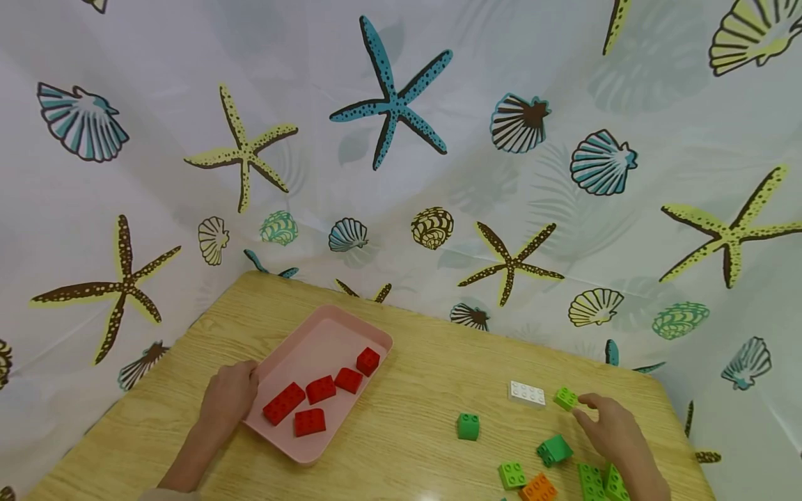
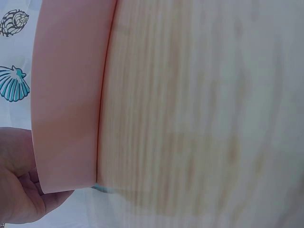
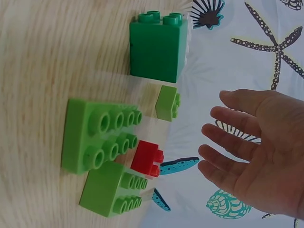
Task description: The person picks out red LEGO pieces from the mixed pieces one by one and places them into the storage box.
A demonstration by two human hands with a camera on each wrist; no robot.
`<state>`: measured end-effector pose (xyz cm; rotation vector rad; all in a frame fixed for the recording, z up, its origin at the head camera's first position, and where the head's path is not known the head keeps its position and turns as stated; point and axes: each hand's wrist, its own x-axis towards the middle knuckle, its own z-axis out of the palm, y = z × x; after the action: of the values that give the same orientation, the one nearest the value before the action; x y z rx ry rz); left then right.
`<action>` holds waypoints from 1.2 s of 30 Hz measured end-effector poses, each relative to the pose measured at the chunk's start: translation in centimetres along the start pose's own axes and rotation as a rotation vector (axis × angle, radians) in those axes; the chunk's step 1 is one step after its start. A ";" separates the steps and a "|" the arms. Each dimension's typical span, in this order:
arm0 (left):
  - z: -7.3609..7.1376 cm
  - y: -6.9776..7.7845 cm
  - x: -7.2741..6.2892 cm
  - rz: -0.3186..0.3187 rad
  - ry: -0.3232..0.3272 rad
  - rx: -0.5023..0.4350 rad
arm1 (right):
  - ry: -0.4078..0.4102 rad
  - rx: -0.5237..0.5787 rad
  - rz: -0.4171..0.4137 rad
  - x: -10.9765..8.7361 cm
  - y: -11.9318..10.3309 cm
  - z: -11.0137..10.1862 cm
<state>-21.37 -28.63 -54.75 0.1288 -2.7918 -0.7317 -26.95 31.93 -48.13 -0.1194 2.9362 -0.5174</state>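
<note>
My left hand [image 1: 232, 390] grips the left side of a pink tray [image 1: 294, 351]. In the left wrist view, the fingers of that hand [image 2: 21, 175] curl round the tray's edge [image 2: 71, 95]. Several red bricks [image 1: 284, 403] lie inside the tray. On the right, my right hand [image 1: 609, 426] is over the table beside a small lime green brick [image 1: 566, 398], its thumb and index finger apart. The right wrist view shows the hand [image 3: 266, 147] with spread fingers and nothing held; a red brick [image 3: 146, 158] stands among the green ones there.
A white brick [image 1: 526, 394] lies left of the lime one. Dark green bricks [image 1: 468, 426], an orange brick [image 1: 537, 488] and larger light green bricks [image 1: 590, 481] are spread on the wooden table [image 1: 413, 390]. A patterned curtain [image 1: 301, 42] hangs behind the table.
</note>
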 end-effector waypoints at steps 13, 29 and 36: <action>0.0 0.0 0.1 0.005 0.011 0.021 | 0.033 -0.019 0.038 0.2 1.4 0.6; 0.1 -0.1 0.1 0.008 0.019 0.010 | 0.038 -0.022 0.101 -0.4 2.3 0.9; 0.1 -0.1 0.1 0.005 0.019 0.010 | 0.054 -0.048 0.106 -0.4 3.0 1.3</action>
<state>-21.44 -28.69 -54.89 0.1296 -2.7766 -0.7118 -26.52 34.35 -50.26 0.0445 2.9878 -0.4422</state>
